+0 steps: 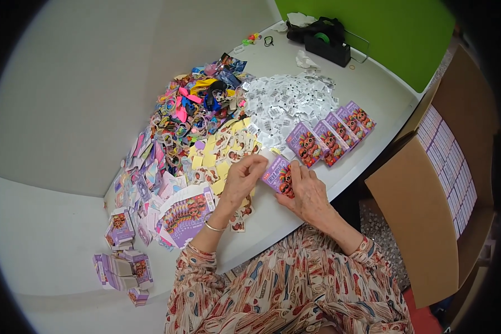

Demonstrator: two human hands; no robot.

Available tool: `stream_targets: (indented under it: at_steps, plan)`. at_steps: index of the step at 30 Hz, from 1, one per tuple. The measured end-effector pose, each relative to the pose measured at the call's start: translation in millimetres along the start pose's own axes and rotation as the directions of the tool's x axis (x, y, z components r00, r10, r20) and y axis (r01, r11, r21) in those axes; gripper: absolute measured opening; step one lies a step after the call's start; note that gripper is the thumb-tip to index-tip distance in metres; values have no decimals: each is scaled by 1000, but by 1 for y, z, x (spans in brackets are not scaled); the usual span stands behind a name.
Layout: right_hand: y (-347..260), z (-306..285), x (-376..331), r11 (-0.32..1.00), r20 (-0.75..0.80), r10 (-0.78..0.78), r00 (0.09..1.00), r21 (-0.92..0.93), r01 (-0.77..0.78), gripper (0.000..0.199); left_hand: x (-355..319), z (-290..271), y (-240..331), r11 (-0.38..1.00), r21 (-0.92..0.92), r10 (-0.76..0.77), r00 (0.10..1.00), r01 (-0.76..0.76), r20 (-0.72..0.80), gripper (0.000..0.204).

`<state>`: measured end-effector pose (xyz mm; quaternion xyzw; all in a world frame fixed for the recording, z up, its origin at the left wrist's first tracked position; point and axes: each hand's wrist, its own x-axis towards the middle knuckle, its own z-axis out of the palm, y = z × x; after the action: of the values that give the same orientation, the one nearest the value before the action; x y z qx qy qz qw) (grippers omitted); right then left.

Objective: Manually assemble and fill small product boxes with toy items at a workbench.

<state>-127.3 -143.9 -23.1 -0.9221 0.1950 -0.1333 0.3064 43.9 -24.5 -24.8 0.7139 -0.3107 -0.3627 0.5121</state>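
Observation:
A small purple carton (276, 176) with a colourful cartoon print is between my hands, tilted, its pale end flap raised at the far left corner. My right hand (308, 195) grips its right side, thumb below and fingers over the top. Fingertips of my left hand (241, 182) are pinched together at the flap end; whether they hold the flap or something small is hidden. Just beyond, a row of similar purple cartons (304, 145) leans along the table's right side. Under and beside my left hand lie yellow and white cartoon stickers (224, 146).
Toward the back lie a heap of small white packets (289, 100) and a mixed pile of colourful trinkets (192, 106). Printed cards (189, 217) fan out at left, near more purple cartons (122, 270). A black tape dispenser (328, 49) stands far back. An open cardboard box (412, 206), packed with cartons, stands right.

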Motion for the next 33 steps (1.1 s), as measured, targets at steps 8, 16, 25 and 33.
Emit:
stream_targets:
  at_steps: [8,16,25,33]
  plan:
    - [1,-4,4,999,-6,45,999,-8,-45,79,-26,25,9,982,-132,104,971,-134,-216,40]
    - [7,2,3,998,-26,10,1000,65,-8,93,-28,50,-11,914,-353,109,959,-200,-260,46]
    - [34,9,-1,914,-313,-213,926,271,302,59,-39,36,-18,966,-209,139,987,-152,-77,28]
    - [43,-17,0,811,-120,-345,931,461,360,36,-59,40,-1,877,296,416,906,-378,-75,29]
